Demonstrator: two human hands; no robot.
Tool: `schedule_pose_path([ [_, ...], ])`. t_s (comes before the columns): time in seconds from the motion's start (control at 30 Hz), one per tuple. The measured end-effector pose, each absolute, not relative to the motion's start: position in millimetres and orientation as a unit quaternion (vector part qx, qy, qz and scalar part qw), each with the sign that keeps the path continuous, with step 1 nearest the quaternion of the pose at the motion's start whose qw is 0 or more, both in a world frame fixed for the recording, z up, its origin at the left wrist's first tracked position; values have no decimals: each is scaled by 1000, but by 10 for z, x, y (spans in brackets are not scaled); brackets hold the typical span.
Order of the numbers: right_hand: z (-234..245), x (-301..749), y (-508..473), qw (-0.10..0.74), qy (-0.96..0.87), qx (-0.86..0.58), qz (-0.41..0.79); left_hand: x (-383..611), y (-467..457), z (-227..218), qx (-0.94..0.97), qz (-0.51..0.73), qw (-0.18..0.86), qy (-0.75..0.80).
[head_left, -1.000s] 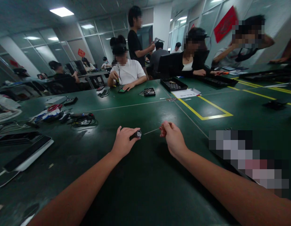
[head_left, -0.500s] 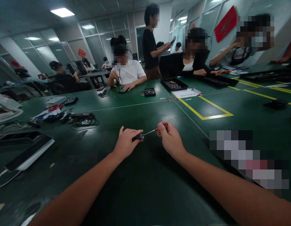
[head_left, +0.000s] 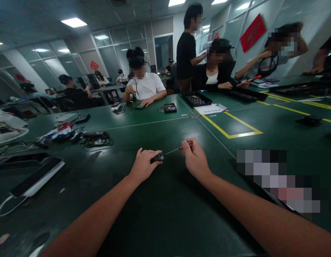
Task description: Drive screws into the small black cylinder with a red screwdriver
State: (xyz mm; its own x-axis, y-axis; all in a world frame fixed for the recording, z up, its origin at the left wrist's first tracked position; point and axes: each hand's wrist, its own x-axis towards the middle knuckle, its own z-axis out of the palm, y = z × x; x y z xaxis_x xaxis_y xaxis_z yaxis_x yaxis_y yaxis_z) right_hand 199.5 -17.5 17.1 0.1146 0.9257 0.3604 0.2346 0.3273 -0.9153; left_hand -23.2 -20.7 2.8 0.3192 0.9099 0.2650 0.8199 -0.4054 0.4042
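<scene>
My left hand (head_left: 144, 165) grips a short black cylinder (head_left: 158, 157) between thumb and fingers. Its round open end faces right, and I cannot make out what is inside it. My right hand (head_left: 194, 156) is closed around the reddish handle of a thin screwdriver (head_left: 174, 151). The metal shaft points left toward the cylinder's end, with a small gap between tip and cylinder. Both hands are just above the green table (head_left: 165, 214).
A bundle of black cables (head_left: 97, 139) lies left, near a black-and-white flat device (head_left: 37, 177) with a cord. Across the table, a person in white (head_left: 148, 84) handles a small board. A black tray (head_left: 196, 99) stands by yellow tape (head_left: 244, 135). A blurred-out object lies right.
The screwdriver tip has come away from the cylinder's end, leaving a small gap. The cylinder's open end is turned more into view. The head view has shifted slightly.
</scene>
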Motion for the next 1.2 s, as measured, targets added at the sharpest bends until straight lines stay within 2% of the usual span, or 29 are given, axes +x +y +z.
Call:
schedule_pose_path([
  [0.13,155,1968,-186,542,-617,-466,328,-202,-226,54,813,225,90,529],
  [0.37,192,1993,-182,517,-633,-508,272,-217,-209,38,815,223,87,528],
  [0.6,247,2021,-178,537,-615,-519,252,-201,-217,107,804,242,106,534],
  [0.9,214,2030,-163,572,-597,-498,262,-223,-216,218,754,333,164,542],
  [1.0,189,2033,-147,569,-600,-494,267,-218,-250,270,733,315,204,567],
  [1.2,153,2042,-130,574,-599,-485,276,-210,-298,328,772,213,220,557],
])
